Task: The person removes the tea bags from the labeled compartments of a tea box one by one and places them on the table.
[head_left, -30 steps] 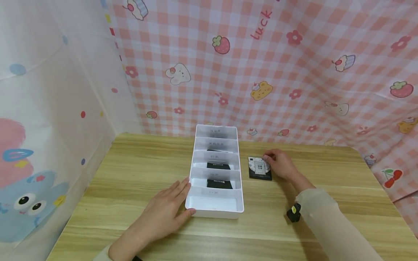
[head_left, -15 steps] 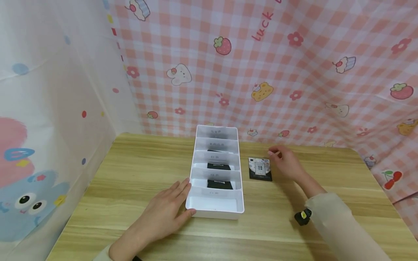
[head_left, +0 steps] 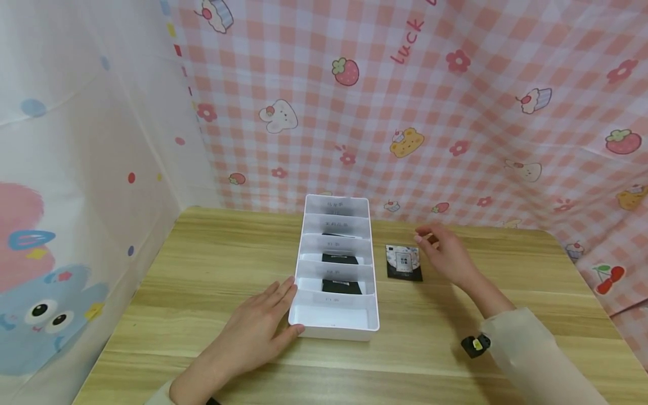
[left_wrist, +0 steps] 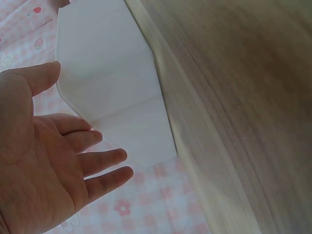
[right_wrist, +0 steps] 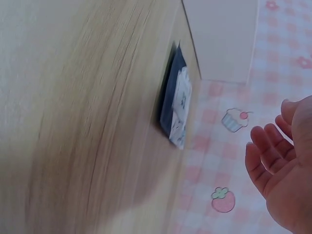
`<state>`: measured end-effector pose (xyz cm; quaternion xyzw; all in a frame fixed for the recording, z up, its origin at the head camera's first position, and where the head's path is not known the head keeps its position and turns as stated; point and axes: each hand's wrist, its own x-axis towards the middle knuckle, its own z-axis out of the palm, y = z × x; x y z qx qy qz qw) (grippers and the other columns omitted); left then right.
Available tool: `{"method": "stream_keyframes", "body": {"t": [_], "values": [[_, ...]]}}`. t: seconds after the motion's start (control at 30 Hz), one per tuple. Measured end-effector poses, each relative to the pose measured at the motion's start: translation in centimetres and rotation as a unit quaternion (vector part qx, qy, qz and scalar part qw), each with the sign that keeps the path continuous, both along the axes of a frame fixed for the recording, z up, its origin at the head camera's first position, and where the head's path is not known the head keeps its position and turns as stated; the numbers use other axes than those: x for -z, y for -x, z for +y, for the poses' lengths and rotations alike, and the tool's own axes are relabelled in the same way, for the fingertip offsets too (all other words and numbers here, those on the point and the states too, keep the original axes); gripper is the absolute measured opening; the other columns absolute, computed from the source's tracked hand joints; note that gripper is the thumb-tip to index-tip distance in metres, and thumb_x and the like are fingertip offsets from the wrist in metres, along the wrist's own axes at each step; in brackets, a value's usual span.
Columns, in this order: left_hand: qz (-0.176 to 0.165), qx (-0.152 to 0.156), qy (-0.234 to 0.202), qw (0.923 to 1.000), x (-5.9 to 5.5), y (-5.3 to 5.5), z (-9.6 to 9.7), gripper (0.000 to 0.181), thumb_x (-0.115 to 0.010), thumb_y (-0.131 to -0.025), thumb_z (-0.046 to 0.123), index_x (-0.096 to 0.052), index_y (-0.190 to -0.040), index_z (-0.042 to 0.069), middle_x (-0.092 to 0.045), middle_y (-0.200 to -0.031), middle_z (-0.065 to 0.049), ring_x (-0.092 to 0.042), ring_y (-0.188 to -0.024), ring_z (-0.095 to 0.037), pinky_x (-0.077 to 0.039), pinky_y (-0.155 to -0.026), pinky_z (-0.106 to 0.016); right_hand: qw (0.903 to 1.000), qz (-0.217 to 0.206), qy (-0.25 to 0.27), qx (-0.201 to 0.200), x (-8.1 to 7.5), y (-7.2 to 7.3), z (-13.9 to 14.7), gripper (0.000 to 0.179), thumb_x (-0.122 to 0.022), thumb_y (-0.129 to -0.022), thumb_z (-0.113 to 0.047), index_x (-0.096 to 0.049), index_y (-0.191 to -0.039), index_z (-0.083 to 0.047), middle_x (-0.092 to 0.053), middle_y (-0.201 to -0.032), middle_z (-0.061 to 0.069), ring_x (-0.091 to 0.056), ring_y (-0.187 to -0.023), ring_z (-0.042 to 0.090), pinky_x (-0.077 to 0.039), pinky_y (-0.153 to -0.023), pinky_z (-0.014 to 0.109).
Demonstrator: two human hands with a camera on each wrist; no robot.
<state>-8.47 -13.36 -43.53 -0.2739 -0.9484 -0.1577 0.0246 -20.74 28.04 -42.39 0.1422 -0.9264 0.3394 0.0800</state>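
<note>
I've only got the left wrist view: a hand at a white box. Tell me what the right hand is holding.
Observer: Nothing; the right hand is apart from the packet, its fingers loosely curved.
Operator: Say where that packet lies.
Observer: On the table, just to the person's right of the box.
Operator: Count the compartments inside the box.
Observer: Five compartments, in a single row.

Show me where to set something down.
Bare tabletop lies left of the white organizer, beyond the left hand, and right of the right sleeve. Crowded: the narrow gap between organizer and packet, and right of the packet, by the right hand.
</note>
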Motion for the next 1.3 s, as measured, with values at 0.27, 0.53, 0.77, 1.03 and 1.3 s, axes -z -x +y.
{"method": "stream_keyframes", "body": {"t": [0.27,0.53,0.77,1.03,1.3], "values": [[-0.004,0.003,-0.002,1.0000,0.0,0.0,0.0,0.075,-0.063,-0.102,0.050,-0.047,-0.155,-0.001,-0.039,-0.165,-0.013,-0.045,-0.145,-0.041,-0.043,-0.113,-0.060,0.9995,0.030,0.006,-0.010,-0.7,-1.3,-0.9,0.024,-0.063,-0.106,-0.009,-0.066,-0.126,0.005,-0.068,-0.120,0.021,-0.067,-0.099,0.032,-0.058,-0.076,0.039],[-0.008,0.002,-0.001,1.0000,0.0,0.0,0.0,0.075,-0.063,-0.103,0.050,-0.047,-0.156,0.000,-0.039,-0.166,-0.013,-0.045,-0.146,-0.040,-0.043,-0.113,-0.060,0.9978,0.053,0.022,-0.034,-1.4,-2.8,-2.1,0.024,-0.067,-0.102,-0.004,-0.067,-0.125,0.004,-0.069,-0.117,0.020,-0.066,-0.093,0.026,-0.057,-0.073,0.031],[-0.007,0.002,-0.001,1.0000,0.0,0.1,0.0,0.075,-0.063,-0.102,0.050,-0.047,-0.156,0.000,-0.039,-0.166,-0.013,-0.045,-0.146,-0.040,-0.043,-0.113,-0.060,0.9947,0.082,0.026,-0.056,-1.5,-3.6,-3.0,0.025,-0.070,-0.099,-0.001,-0.068,-0.123,0.003,-0.069,-0.117,0.016,-0.067,-0.096,0.026,-0.060,-0.077,0.044],[-0.002,0.003,-0.002,1.0000,0.1,0.1,0.0,0.075,-0.063,-0.103,0.050,-0.047,-0.156,0.000,-0.039,-0.166,-0.013,-0.045,-0.146,-0.040,-0.044,-0.112,-0.060,0.9929,0.093,0.024,-0.071,-1.6,-4.4,-3.9,0.031,-0.077,-0.094,-0.004,-0.069,-0.124,0.001,-0.070,-0.119,0.015,-0.067,-0.100,0.030,-0.058,-0.082,0.054],[-0.002,0.003,-0.002,1.0000,0.1,0.1,0.0,0.076,-0.062,-0.103,0.051,-0.047,-0.156,0.000,-0.039,-0.165,-0.015,-0.045,-0.146,-0.041,-0.043,-0.113,-0.060,0.9903,0.103,0.012,-0.092,-1.4,-5.0,-5.1,0.041,-0.084,-0.089,-0.013,-0.070,-0.127,-0.005,-0.070,-0.127,0.009,-0.066,-0.118,0.030,-0.050,-0.099,0.050]]}}
